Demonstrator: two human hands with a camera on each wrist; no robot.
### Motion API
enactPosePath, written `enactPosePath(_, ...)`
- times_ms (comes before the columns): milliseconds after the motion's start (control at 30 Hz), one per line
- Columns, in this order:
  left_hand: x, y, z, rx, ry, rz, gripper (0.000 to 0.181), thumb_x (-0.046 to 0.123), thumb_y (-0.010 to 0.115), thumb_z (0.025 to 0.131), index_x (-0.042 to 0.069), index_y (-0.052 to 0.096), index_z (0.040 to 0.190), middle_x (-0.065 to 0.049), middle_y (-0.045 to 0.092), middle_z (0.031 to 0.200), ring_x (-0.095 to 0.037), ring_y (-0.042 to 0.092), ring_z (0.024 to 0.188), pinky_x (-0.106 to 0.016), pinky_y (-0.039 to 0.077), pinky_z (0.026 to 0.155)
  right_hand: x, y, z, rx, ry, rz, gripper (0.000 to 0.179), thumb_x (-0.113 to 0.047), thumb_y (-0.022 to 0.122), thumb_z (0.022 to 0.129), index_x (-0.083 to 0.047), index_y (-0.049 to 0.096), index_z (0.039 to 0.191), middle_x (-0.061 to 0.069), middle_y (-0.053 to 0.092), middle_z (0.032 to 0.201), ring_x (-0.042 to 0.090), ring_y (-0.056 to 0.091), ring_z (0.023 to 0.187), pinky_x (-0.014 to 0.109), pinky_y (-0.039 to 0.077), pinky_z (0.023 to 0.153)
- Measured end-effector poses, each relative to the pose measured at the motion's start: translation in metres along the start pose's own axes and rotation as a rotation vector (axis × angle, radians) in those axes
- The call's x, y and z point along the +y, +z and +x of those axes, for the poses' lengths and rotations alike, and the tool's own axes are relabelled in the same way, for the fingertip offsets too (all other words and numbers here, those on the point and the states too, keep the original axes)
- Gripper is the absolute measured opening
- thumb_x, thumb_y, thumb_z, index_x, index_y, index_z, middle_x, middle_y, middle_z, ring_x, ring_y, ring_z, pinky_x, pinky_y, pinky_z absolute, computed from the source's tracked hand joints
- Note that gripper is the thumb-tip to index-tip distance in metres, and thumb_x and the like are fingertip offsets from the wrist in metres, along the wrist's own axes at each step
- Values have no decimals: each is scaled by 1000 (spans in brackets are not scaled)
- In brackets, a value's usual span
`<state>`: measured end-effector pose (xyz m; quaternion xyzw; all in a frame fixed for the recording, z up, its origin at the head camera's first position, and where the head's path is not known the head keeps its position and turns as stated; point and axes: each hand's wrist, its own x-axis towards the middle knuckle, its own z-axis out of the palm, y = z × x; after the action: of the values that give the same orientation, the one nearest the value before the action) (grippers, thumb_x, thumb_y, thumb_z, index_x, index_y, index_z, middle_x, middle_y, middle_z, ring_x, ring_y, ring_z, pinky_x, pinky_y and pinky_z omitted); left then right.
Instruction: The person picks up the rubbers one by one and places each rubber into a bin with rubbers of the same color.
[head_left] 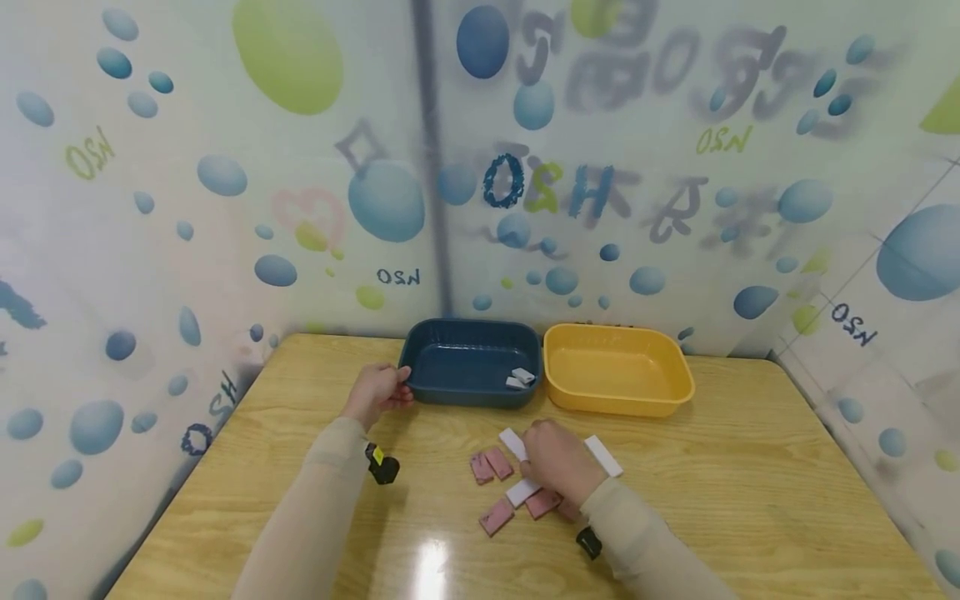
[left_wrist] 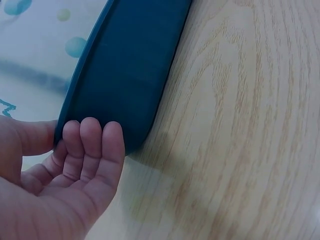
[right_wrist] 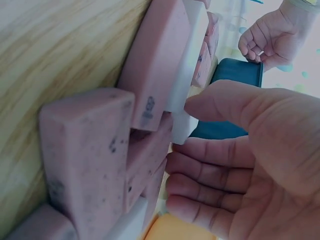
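Observation:
My left hand point(head_left: 378, 392) pinches the left end of a dark blue plastic bin point(head_left: 472, 398), thumb over the rim and fingers curled against the outer wall. Two small white blocks point(head_left: 522, 376) lie in the bin's right front corner. Over a loose pile of pink and white rectangular blocks is my right hand point(head_left: 561, 458). In the right wrist view its thumb and index fingertip close on the end of a white block point(right_wrist: 183, 129). Speckled pink blocks point(right_wrist: 85, 155) lie beside and partly under it, one with a dark printed mark.
A yellow bin point(head_left: 618, 404) stands right beside the blue one, near the patterned wall. Another white block point(head_left: 603, 456) lies right of my right hand. Several pink blocks point(head_left: 497, 517) spread to its left and front on the wooden table point(head_left: 750, 467).

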<state>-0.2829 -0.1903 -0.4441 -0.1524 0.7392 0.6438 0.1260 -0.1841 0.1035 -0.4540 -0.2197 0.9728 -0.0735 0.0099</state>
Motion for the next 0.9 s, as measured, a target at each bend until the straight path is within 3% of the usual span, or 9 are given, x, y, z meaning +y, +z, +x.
enactPosePath(367,0,0,0,-11,7,1,17,11,51,108,1,52,95,-6,55,75,-18,61,69,-37,61,79,5,-11,3,129,-50,47,30,-16,74,88,-8,58,64,3,51,69,17,46,63,35,45,58)
enactPosePath(900,2,0,-3,-15,2,2,17,12,50,109,1,51,94,-7,55,78,-19,61,70,-40,60,83,9,-35,9,333,-136,-9,22,-19,80,86,-2,69,79,5,57,74,18,52,68,34,52,59)
